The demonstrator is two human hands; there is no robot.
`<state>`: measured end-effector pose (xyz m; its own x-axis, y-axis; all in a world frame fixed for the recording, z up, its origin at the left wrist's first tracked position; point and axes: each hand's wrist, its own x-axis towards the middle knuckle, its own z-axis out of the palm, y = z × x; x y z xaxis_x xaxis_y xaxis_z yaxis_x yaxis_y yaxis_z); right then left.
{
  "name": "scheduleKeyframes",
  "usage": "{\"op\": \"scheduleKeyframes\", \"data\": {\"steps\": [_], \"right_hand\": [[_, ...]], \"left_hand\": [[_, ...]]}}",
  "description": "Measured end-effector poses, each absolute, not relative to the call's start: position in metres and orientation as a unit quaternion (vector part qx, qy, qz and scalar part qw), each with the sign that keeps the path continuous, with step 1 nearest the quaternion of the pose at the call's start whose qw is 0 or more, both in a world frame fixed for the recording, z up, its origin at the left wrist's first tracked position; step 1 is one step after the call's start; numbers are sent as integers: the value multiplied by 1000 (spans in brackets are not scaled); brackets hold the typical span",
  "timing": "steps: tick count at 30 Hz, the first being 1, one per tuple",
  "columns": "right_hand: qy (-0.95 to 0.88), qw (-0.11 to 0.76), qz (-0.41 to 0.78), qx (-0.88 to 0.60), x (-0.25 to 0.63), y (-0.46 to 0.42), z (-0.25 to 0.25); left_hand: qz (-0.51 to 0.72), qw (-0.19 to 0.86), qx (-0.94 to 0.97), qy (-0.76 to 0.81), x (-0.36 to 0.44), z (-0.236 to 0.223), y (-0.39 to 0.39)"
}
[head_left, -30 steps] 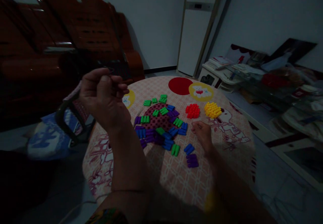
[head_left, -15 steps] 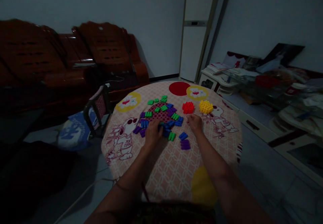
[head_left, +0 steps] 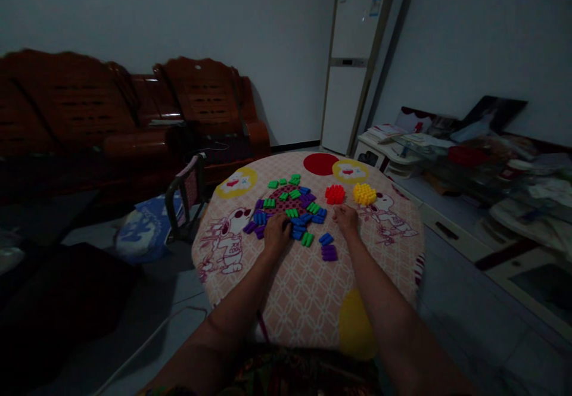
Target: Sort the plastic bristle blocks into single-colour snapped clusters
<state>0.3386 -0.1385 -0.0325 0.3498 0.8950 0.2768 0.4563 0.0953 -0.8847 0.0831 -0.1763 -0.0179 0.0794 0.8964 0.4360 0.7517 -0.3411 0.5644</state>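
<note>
My left hand (head_left: 277, 233) is at the near left edge of a spread of small plastic pieces, its fingers curled down; whatever lies under the fingertips is hidden. Around it are blue pieces (head_left: 298, 229), purple pieces (head_left: 260, 231) and a green piece (head_left: 291, 212), mostly side by side in short rows. Just below the red cluster (head_left: 335, 194), my right hand (head_left: 346, 220) rests with its fingers closed; I cannot make out anything in them. A yellow cluster (head_left: 364, 193) lies beyond it to the right. Nearer me are a blue pair (head_left: 326, 239) and a purple row (head_left: 329, 253).
The round table has a patterned cloth (head_left: 308, 301). A small chair (head_left: 185, 199) stands at its left, a wooden sofa (head_left: 201, 98) behind. A white floor-standing cabinet unit (head_left: 346, 104) is in the corner. A cluttered low cabinet (head_left: 451, 205) runs along the right.
My left hand came down from a raised position at the left to the pieces and has stayed there. My right hand keeps its place near the red cluster. The view has tilted up slightly.
</note>
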Motion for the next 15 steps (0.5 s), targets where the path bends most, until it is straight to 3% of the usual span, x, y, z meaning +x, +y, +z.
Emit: {"op": "scheduleKeyframes", "data": {"steps": [9, 15], "right_hand": [[-525, 518, 204, -644, 339, -138, -34], [-584, 434, 99, -679, 332, -148, -26]], "left_hand": [[404, 110, 717, 557, 83, -24, -172], [411, 117, 714, 555, 84, -25, -173]]}}
